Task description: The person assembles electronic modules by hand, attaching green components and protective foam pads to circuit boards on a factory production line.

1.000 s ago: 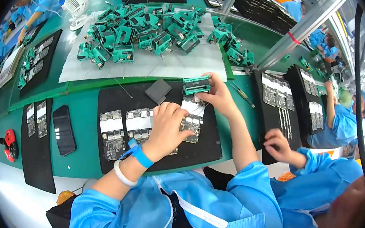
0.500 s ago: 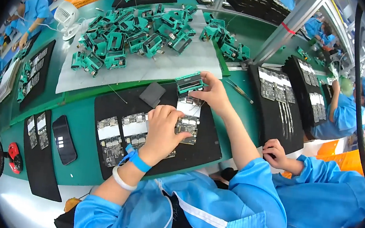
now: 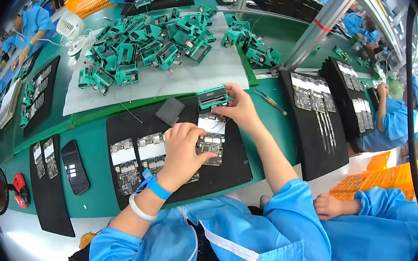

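My right hand (image 3: 241, 107) pinches a green plastic frame (image 3: 213, 97) with a dark slot, thumb below and fingers at its right end. The frame sits at the far end of a circuit board (image 3: 213, 143) with a white strip; whether the two are joined I cannot tell. Bent over that board's left edge, my left hand (image 3: 183, 145) is closed on it, with the thumb across its face. More circuit boards (image 3: 125, 165) lie to the left on the black mat (image 3: 232, 175), partly under my left hand. Beyond it rests a dark flat block (image 3: 170, 110).
A heap of green frames (image 3: 128, 55) covers a white sheet (image 3: 91, 100) beyond a green ledge. Left are a phone (image 3: 74, 167) and a mat with boards (image 3: 51, 160). Right are tweezers (image 3: 271, 102), a board-laden mat (image 3: 314, 135) and a co-worker's hand (image 3: 330, 206). A metal post (image 3: 315, 32) stands behind.
The whole view has shifted slightly. My hands keep nearly the same hold on the frame and board. The co-worker's hand on the right has drawn back from the mat's edge.
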### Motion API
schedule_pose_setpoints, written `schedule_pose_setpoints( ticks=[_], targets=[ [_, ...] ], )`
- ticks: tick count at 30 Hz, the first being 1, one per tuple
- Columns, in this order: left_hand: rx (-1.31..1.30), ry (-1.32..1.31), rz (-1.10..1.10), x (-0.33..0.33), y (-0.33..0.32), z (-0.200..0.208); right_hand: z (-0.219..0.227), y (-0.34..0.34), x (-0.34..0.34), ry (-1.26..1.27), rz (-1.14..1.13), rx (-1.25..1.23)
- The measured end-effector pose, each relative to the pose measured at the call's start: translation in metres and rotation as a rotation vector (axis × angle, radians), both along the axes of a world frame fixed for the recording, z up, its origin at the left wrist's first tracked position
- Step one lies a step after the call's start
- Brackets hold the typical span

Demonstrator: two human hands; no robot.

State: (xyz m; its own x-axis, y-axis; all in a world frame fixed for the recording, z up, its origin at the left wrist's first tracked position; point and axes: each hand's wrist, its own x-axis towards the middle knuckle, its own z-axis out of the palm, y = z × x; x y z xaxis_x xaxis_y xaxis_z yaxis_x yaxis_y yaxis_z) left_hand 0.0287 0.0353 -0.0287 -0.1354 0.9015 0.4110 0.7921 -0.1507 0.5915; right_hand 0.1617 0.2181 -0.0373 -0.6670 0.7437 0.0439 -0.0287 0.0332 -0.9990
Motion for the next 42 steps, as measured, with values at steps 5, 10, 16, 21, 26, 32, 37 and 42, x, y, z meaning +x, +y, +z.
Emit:
schedule_pose_setpoints(
  ticks=[5, 10, 16, 21, 26, 32, 37, 42],
  targets=[
    [-0.021, 0.012, 0.004, 0.000, -0.001, 0.002, -0.005, 0.000, -0.002, 0.000, -0.019, 0.020],
    [-0.030, 0.007, 0.017, 0.001, 0.000, 0.001, -0.002, -0.005, -0.002, 0.015, -0.034, 0.022],
    [-0.041, 0.011, 0.020, 0.001, -0.001, 0.003, 0.003, -0.006, -0.002, 0.026, -0.018, -0.006],
    [-0.048, 0.008, 0.014, 0.002, 0.000, 0.001, -0.007, -0.003, -0.001, 0.022, -0.027, 0.028],
    [-0.041, 0.017, 0.018, 0.002, -0.002, 0.002, -0.009, -0.004, -0.002, 0.042, -0.035, 0.020],
    [-0.034, 0.016, 0.019, 0.003, 0.000, 0.003, -0.015, 0.002, -0.002, -0.010, -0.035, 0.107],
    [-0.031, 0.027, 0.027, 0.002, 0.000, 0.002, -0.010, -0.001, -0.002, 0.020, -0.016, 0.066],
    [-0.027, 0.026, 0.025, 0.002, 0.000, 0.003, 0.003, -0.007, 0.001, -0.051, -0.017, 0.121]
  ],
)
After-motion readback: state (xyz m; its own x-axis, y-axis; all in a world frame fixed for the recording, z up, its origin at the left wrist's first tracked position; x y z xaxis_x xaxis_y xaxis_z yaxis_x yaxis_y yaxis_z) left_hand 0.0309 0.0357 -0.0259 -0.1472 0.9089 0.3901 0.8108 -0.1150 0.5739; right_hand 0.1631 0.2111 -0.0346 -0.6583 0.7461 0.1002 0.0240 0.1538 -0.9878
